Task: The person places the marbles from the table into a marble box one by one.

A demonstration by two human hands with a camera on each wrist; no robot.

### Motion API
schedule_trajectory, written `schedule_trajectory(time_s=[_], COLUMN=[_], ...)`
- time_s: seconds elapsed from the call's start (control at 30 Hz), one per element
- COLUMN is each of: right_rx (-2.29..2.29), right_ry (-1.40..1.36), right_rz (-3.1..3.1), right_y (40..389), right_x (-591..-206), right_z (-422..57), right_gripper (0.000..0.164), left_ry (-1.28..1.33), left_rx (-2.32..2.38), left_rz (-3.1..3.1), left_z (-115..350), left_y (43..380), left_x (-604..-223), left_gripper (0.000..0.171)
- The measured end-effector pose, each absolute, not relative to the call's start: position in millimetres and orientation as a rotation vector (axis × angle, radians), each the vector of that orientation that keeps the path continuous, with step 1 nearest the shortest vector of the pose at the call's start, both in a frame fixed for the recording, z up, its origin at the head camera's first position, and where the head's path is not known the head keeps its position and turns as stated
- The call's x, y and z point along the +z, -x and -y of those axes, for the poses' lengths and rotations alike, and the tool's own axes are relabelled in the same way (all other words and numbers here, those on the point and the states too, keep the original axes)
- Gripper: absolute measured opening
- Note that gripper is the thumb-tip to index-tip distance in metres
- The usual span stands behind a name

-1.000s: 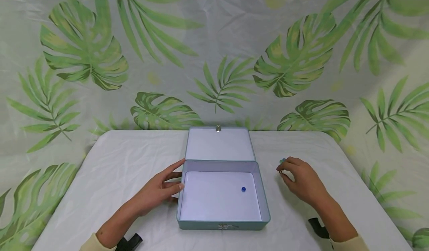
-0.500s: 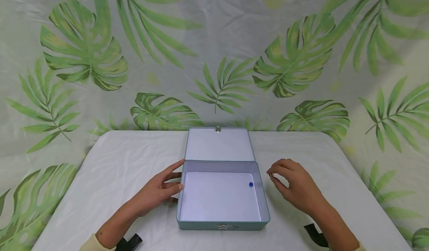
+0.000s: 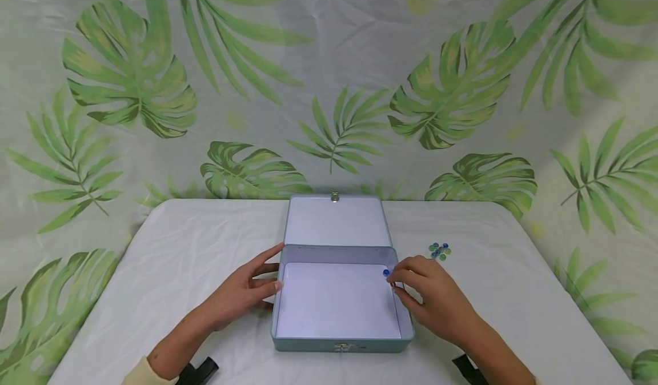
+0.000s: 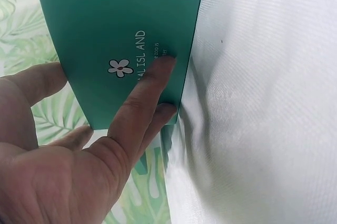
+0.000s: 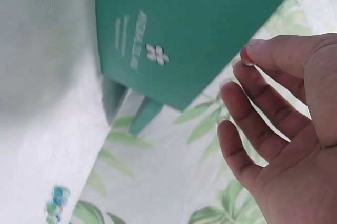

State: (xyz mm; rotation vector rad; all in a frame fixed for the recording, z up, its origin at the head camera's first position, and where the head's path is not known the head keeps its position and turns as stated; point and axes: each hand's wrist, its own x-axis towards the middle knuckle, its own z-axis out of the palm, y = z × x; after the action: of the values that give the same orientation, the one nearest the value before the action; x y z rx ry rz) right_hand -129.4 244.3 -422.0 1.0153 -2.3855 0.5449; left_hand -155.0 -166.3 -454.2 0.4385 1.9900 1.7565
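A green metal box [image 3: 308,346] with a white inside stands with its lid [image 3: 336,222] folded back. My left hand [image 3: 239,295] rests against the box's left side, fingers extended along the printed green wall in the left wrist view. Over the right rim, my right hand [image 3: 442,299] pinches a small glassy marble with red in it [image 5: 246,56] between thumb and index finger; its other fingers are loosely bent. Inside the box, near the right wall by those fingertips, lies a blue marble [image 3: 386,272].
Several blue and green glass marbles [image 3: 445,246] sit clustered on the white cloth to the right of the box, behind my right hand. A leaf-patterned curtain [image 3: 339,128] hangs behind the table's far edge. A metal clasp [image 3: 341,348] sits on the box front.
My right hand has moved left from the marble cluster to the box's right rim, carrying the pinched marble. The blue marble in the box has rolled toward the far right. My left hand stays put.
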Motion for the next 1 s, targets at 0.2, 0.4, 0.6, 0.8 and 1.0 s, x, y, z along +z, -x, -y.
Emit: schedule_trajectory(time_s=[0.2, 0.4, 0.6, 0.8, 1.0], right_rx=[0.563, 0.55, 0.548, 0.556, 0.558], right_ry=[-1.068, -1.043, -1.02, -1.001, -0.937], right_rz=[2.378, 2.406, 2.404, 2.395, 2.393], right_y=[127, 126, 128, 131, 136], right_x=[-428, -433, -433, -431, -427], right_z=[-233, -228, -229, -236, -248], right_gripper=[0.036, 0.035, 0.036, 0.034, 0.036], left_ry=[-0.426, -0.413, -0.439, -0.448, -0.456], left_rx=[1.756, 1.755, 1.752, 1.752, 1.75], left_rz=[-1.995, -1.995, -1.997, -1.995, -1.999], left_z=[166, 166, 167, 167, 167], left_y=[157, 157, 156, 154, 154], left_x=[-456, -457, -455, -453, -453], left_gripper=[0.081, 0.08, 0.08, 0.079, 0.079])
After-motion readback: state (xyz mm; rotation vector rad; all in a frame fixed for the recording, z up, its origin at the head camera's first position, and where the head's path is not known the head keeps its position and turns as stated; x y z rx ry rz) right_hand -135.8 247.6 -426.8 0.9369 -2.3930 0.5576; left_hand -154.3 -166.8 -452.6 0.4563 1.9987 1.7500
